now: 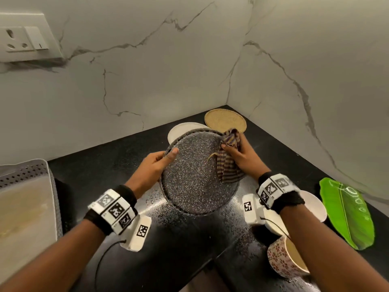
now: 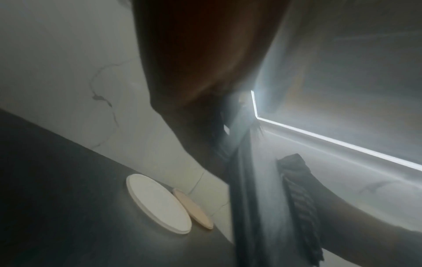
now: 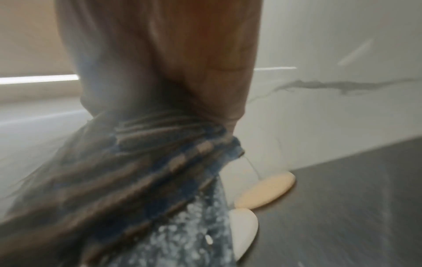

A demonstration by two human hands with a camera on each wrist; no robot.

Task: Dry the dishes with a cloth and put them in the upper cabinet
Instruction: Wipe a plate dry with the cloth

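Observation:
A round grey speckled plate (image 1: 193, 178) is held tilted above the black counter (image 1: 101, 171). My left hand (image 1: 156, 163) grips its left rim, thumb on the face. My right hand (image 1: 237, 154) holds a striped blue-and-tan cloth (image 1: 228, 161) bunched over the plate's right edge. In the right wrist view the cloth (image 3: 137, 171) wraps over the speckled plate (image 3: 194, 240). The left wrist view shows the plate edge-on (image 2: 242, 198) and the cloth (image 2: 299, 195) behind it, blurred.
A white plate (image 1: 179, 131) and a woven tan mat (image 1: 225, 120) lie in the back corner. At right are a white bowl (image 1: 313, 205), a green leaf-shaped plate (image 1: 347, 213) and a floral mug (image 1: 284, 258). A grey perforated tray (image 1: 27, 171) sits at left. Marble walls enclose the corner.

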